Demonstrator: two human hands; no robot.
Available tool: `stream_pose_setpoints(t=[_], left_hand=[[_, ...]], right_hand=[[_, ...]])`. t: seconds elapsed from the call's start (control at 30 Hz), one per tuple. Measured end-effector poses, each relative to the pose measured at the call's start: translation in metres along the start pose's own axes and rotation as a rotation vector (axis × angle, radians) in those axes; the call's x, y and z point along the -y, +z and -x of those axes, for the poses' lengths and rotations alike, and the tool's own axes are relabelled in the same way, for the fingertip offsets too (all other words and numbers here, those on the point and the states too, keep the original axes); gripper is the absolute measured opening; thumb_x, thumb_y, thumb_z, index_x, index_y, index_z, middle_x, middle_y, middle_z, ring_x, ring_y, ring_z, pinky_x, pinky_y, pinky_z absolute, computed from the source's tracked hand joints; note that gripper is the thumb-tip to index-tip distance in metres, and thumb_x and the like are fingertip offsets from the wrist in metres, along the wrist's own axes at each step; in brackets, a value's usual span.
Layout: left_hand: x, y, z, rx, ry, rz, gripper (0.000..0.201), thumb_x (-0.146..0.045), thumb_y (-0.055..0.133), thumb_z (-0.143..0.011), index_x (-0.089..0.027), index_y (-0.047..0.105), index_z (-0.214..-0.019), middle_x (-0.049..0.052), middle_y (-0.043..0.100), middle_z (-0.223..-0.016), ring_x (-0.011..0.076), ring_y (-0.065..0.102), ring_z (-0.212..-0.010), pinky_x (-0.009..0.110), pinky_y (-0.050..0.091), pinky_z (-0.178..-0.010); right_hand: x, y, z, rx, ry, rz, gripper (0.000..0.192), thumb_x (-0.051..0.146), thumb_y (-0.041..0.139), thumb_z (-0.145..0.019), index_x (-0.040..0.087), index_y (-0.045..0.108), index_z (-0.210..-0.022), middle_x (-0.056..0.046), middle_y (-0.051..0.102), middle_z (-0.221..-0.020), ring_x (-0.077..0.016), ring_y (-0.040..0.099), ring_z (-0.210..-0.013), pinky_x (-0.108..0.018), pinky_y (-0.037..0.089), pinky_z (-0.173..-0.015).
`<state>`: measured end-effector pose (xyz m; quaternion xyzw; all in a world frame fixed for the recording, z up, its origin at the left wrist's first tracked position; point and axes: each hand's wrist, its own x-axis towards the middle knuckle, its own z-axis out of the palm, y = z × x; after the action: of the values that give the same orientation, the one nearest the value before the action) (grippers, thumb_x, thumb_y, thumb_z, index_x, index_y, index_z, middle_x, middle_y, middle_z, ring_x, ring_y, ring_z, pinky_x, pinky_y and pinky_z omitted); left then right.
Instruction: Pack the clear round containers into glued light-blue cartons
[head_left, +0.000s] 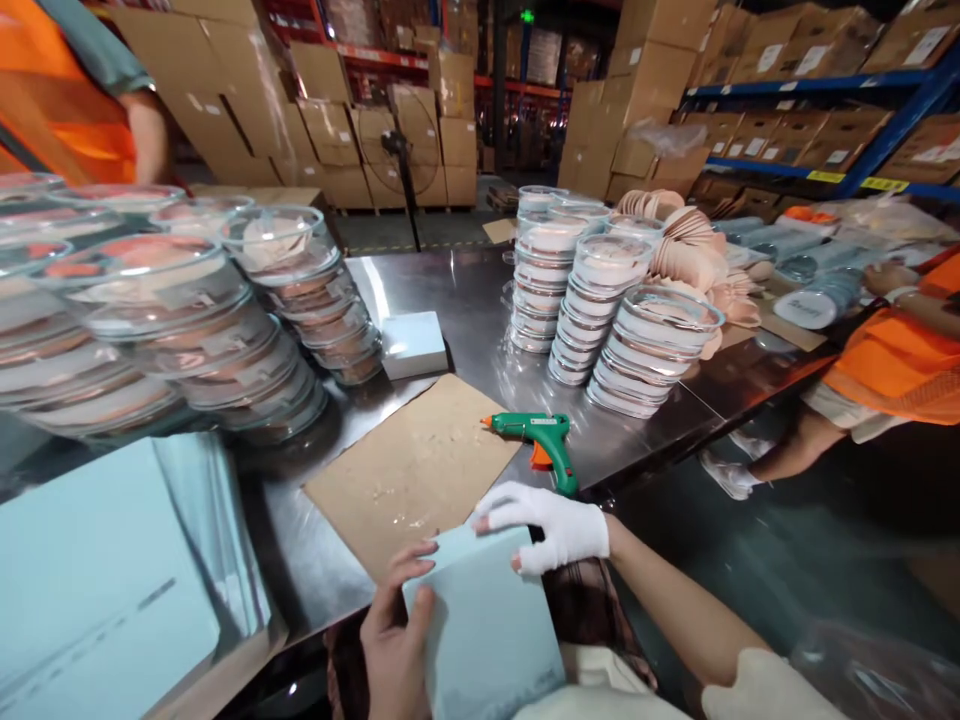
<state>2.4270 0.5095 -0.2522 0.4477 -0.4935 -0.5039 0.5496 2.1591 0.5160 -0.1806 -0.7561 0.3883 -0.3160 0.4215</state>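
Note:
A light blue box (487, 625) is held near my lap at the table's front edge. My bare left hand (401, 630) grips its left side, thumb on the near face and fingers behind the upper edge. My right hand (551, 530), in a white glove with uncovered fingertips, holds the upper right edge. Just beyond lies a sheet of brown cardboard (405, 460) with glossy spots on it. A green glue gun (544, 435) with an orange trigger rests at the cardboard's right corner, nozzle pointing left. Behind the cardboard sits a small light blue box (412, 345).
Stacked clear round containers (187, 330) fill the left of the metal table (465, 290); more stacks (652, 345) stand right. Flat light blue sheets (90, 580) lie at lower left. Beige curved pieces (682, 245) are piled behind. People in orange vests (904, 350) are on both sides.

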Motion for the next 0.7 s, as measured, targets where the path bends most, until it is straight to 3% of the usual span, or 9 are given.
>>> stream_pose_setpoints(t=[0.1,0.17,0.3,0.43,0.57,0.63,0.7], left_hand=[[-0.01,0.006,-0.014,-0.07,0.01,0.033,0.043,-0.063,0.081,-0.082,-0.021,0.075,-0.087,0.011,0.08,-0.106,0.0286,0.076,-0.105,0.043,0.058,-0.102],[-0.016,0.008,-0.027,-0.045,0.031,0.085,0.046,-0.066,0.08,-0.082,-0.021,0.076,-0.089,0.01,0.08,-0.103,0.0269,0.076,-0.104,0.04,0.058,-0.101],[-0.023,0.01,-0.041,0.008,0.09,0.129,0.041,-0.062,0.08,-0.086,-0.021,0.078,-0.092,0.009,0.08,-0.105,0.0243,0.077,-0.106,0.034,0.057,-0.098],[-0.024,0.012,-0.039,0.025,0.114,0.146,0.037,-0.059,0.078,-0.09,-0.022,0.079,-0.095,0.009,0.08,-0.106,0.0239,0.076,-0.107,0.034,0.057,-0.099],[-0.02,0.012,-0.036,0.033,0.156,0.153,0.038,-0.059,0.077,-0.091,-0.022,0.077,-0.094,0.009,0.079,-0.105,0.0253,0.077,-0.108,0.038,0.057,-0.101],[-0.023,0.007,-0.035,0.018,0.182,0.138,0.038,-0.059,0.078,-0.09,-0.021,0.075,-0.092,0.008,0.078,-0.105,0.026,0.077,-0.109,0.04,0.057,-0.101],[-0.031,-0.003,-0.034,-0.08,0.227,0.127,0.037,-0.058,0.08,-0.09,-0.022,0.073,-0.093,0.007,0.077,-0.107,0.025,0.076,-0.11,0.039,0.057,-0.102]], right_hand=[[-0.009,0.012,0.003,-0.308,0.169,-0.198,0.075,0.063,0.086,-0.082,0.025,0.063,-0.143,-0.014,0.058,-0.143,-0.0264,0.061,-0.125,-0.043,0.049,-0.111],[-0.016,0.018,0.0,-0.381,0.202,-0.344,0.08,0.067,0.086,-0.08,0.027,0.06,-0.144,-0.013,0.058,-0.144,-0.0246,0.063,-0.117,-0.04,0.052,-0.104],[-0.019,0.018,-0.011,-0.333,0.108,-0.358,0.073,0.069,0.079,-0.086,0.032,0.058,-0.147,-0.011,0.056,-0.152,-0.0247,0.063,-0.12,-0.039,0.053,-0.103],[-0.012,0.008,-0.019,-0.261,-0.031,-0.128,0.047,0.062,0.07,-0.096,0.029,0.07,-0.129,-0.011,0.059,-0.15,-0.0281,0.057,-0.136,-0.047,0.044,-0.117],[-0.011,0.003,-0.022,-0.249,-0.085,-0.08,0.035,0.056,0.069,-0.099,0.028,0.074,-0.12,-0.012,0.059,-0.149,-0.0283,0.057,-0.137,-0.05,0.043,-0.119],[-0.011,0.0,-0.016,-0.24,-0.01,-0.136,0.044,0.058,0.073,-0.095,0.029,0.071,-0.128,-0.013,0.053,-0.156,-0.0286,0.056,-0.14,-0.05,0.043,-0.12],[-0.008,-0.002,0.001,-0.277,0.139,-0.23,0.066,0.062,0.081,-0.087,0.03,0.061,-0.142,-0.015,0.053,-0.155,-0.027,0.061,-0.133,-0.048,0.05,-0.114]])
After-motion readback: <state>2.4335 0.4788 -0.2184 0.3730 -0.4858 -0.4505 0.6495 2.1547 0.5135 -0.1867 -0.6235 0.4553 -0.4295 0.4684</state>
